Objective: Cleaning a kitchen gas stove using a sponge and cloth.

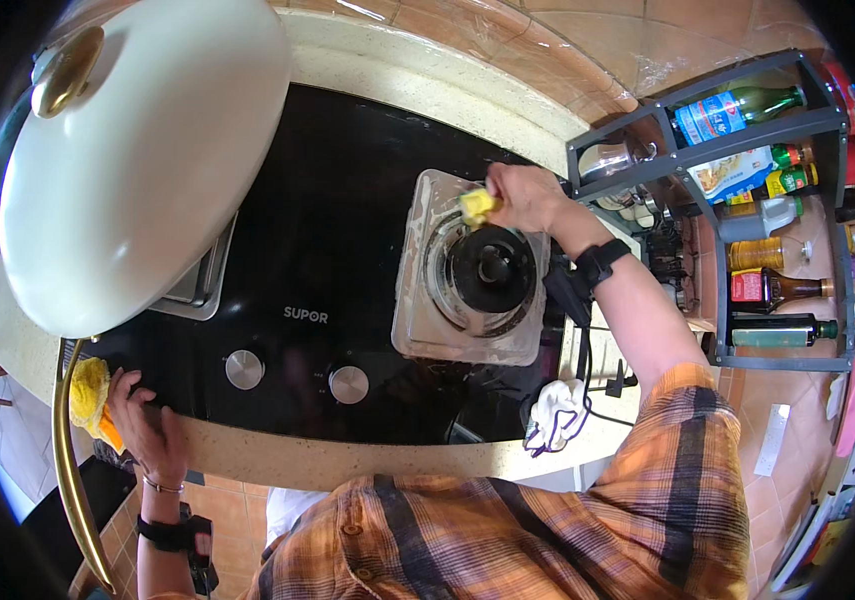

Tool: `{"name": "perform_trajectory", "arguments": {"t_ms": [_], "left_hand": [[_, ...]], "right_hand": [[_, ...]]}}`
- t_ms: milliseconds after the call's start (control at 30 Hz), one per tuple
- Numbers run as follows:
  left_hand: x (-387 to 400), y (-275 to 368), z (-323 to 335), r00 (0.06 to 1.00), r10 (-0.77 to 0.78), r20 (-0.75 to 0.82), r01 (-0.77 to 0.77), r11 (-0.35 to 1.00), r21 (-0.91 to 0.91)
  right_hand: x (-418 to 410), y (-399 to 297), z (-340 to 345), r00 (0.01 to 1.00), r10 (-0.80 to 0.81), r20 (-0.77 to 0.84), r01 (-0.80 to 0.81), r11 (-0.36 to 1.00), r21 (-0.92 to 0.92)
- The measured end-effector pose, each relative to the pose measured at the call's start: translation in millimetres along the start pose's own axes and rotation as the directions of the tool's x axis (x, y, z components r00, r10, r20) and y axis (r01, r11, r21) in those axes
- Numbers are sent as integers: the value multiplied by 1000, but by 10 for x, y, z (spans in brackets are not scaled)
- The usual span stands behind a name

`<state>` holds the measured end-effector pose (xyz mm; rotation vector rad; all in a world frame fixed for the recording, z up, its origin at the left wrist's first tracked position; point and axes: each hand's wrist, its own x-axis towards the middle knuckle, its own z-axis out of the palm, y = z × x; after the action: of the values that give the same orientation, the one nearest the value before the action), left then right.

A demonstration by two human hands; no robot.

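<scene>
My right hand [528, 196] is closed around a yellow sponge or cloth [478, 206], held at the upper edge of the right burner's metal drip tray [416, 330]. Whitish suds streak that tray, which surrounds a black burner [491, 266]. At the lower left, my left hand [148, 431] rests by the front edge of the black Supor gas cooktop [322, 195], fingers spread, beside a yellow and orange cloth [89, 397]. Whether its fingers touch the cloth, I cannot tell. Two silver knobs [245, 370] sit along the cooktop's front.
A large white lidded pan [149, 150] with gold handles covers the left burner area. On the right stands a dark metal rack [705, 150] of bottles and packets. A crumpled white cloth [558, 409] and black cables lie on the counter at front right.
</scene>
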<state>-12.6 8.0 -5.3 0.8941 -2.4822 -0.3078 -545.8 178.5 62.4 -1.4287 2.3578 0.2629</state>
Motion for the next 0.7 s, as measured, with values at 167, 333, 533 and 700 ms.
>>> {"name": "perform_trajectory", "arguments": {"t_ms": [167,333,533,700], "left_hand": [[7,5,-33,1000,7,-13,-7,1000,19],[60,63,11,1000,21,0,-21,1000,-14],[-36,-27,-24,999,-40,6,40,998,-39],[28,20,-9,1000,14,4,-14,1000,-27]], "right_hand": [[-231,225,112,989,142,48,-140,990,-27],[4,0,0,999,-32,-33,33,998,50],[-198,192,154,986,168,-4,-168,985,26],[-63,80,-17,997,76,-15,-75,994,79]]}}
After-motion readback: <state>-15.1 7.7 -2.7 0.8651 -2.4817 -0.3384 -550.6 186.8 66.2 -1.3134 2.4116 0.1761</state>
